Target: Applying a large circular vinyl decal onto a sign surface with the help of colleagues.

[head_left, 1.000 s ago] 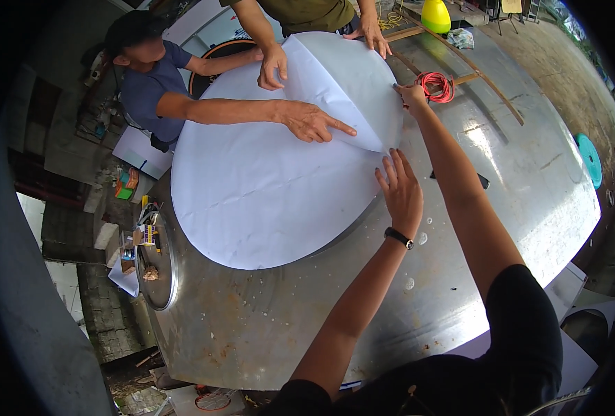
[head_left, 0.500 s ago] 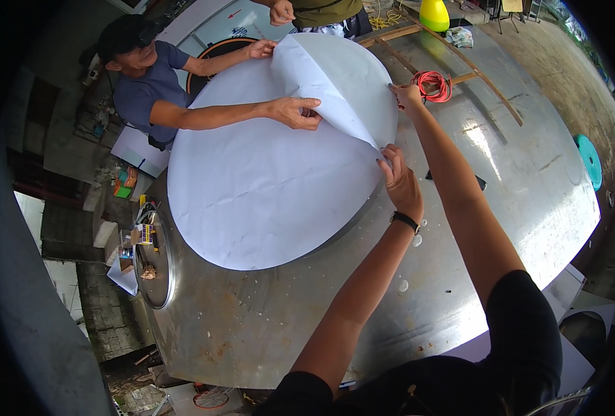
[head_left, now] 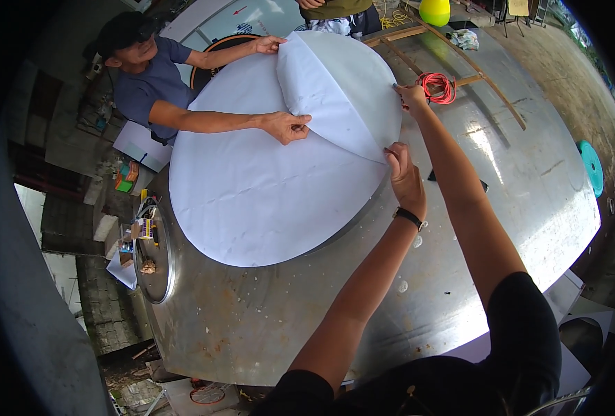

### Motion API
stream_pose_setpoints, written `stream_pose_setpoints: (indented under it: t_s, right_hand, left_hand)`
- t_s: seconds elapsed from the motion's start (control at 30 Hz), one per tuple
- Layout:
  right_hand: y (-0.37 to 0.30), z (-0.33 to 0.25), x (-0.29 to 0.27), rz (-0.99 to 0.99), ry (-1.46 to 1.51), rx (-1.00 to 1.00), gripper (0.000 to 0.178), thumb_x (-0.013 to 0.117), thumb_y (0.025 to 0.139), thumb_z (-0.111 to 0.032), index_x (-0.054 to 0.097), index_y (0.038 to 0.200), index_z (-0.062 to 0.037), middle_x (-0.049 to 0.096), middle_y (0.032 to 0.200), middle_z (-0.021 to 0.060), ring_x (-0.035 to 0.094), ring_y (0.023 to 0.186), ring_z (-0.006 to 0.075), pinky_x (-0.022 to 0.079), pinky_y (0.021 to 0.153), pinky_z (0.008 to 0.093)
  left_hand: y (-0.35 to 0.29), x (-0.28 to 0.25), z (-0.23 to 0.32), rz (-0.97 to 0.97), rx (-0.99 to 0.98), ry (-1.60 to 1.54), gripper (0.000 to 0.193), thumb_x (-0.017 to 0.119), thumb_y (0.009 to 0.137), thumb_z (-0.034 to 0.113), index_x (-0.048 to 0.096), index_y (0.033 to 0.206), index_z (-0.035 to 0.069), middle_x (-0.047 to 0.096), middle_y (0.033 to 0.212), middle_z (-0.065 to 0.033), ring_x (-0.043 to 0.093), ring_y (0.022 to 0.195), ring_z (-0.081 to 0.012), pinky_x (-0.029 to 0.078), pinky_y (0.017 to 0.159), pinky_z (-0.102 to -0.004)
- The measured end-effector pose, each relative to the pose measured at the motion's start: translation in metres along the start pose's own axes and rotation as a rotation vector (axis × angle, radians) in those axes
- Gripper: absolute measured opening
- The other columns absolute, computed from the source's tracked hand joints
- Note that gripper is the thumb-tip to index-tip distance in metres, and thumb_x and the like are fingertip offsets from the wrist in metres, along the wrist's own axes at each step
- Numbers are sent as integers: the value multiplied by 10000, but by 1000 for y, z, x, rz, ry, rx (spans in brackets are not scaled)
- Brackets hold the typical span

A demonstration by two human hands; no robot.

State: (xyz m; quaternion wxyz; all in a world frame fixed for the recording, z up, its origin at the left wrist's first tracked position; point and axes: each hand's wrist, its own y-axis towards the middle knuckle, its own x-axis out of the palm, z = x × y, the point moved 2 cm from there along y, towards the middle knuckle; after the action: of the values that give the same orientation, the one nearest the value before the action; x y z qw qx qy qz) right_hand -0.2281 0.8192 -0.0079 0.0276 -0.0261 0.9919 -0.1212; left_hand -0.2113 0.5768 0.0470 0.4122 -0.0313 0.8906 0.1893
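Note:
A large round white sheet [head_left: 273, 201] lies on a round board, with one part folded back as a flap [head_left: 321, 97]. The pale grey surface of the board [head_left: 359, 69] shows beside that fold. My left hand [head_left: 407, 179] pinches the sheet's edge where the fold meets the right rim. Farther along the same rim, my right hand [head_left: 413, 97] grips the edge of the round board between thumb and fingers. Across from me, a co-worker's hand [head_left: 286, 127] holds the flap's edge, and that person's other hand [head_left: 271, 44] is at the far end of the fold.
The board rests on a big metal table [head_left: 335, 312]. A coil of red cable [head_left: 437, 88] and a thin wooden frame [head_left: 484, 73] lie beyond my right hand. A dark flat object [head_left: 484, 186] sits under my right forearm. At left stands a round metal lid [head_left: 162, 284] holding small items.
The sheet and board have shifted slightly right, and the flap lies flatter. My left hand has moved slightly right with the sheet's edge. The co-worker's nearer hand has shifted left and slightly down.

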Motion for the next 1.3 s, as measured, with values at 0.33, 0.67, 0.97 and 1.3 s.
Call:
stream_pose_setpoints:
  t_s: [0.33, 0.67, 0.97, 1.3]
  right_hand:
    - [2, -8, 10, 117, -261, -89, 222, 670, 688, -212, 603, 633, -8, 533, 507, 62, 476, 358, 126, 389, 342, 281]
    - [5, -11, 9, 268, -418, -81, 230, 652, 678, -209, 618, 753, 6, 604, 692, 169, 604, 567, 241, 474, 483, 333]
    - [-7, -19, 16, 207, -413, -11, 337, 626, 682, -205, 569, 900, 45, 572, 942, 215, 570, 875, 315, 463, 738, 377]
    - [13, -2, 11, 316, -415, -116, 216, 629, 680, -187, 616, 759, 14, 601, 679, 162, 593, 544, 241, 462, 488, 335]
  left_hand:
    - [0, -1, -15, -8, -22, -235, 192, 484, 701, 180, 630, 776, 78, 429, 1011, -72, 322, 1052, -232, 145, 937, -394]
    - [1, -1, -17, 34, -2, -341, 180, 497, 689, 169, 634, 756, 74, 436, 1024, -81, 326, 1074, -243, 131, 945, -408]
    - [1, 4, -22, 3, 24, -367, 262, 572, 629, 297, 631, 765, 80, 442, 1037, -100, 313, 1114, -283, 106, 965, -426]
    - [3, 1, -24, -36, 84, -363, 460, 655, 521, 462, 636, 789, 88, 438, 1026, -98, 316, 1082, -286, 108, 962, -429]
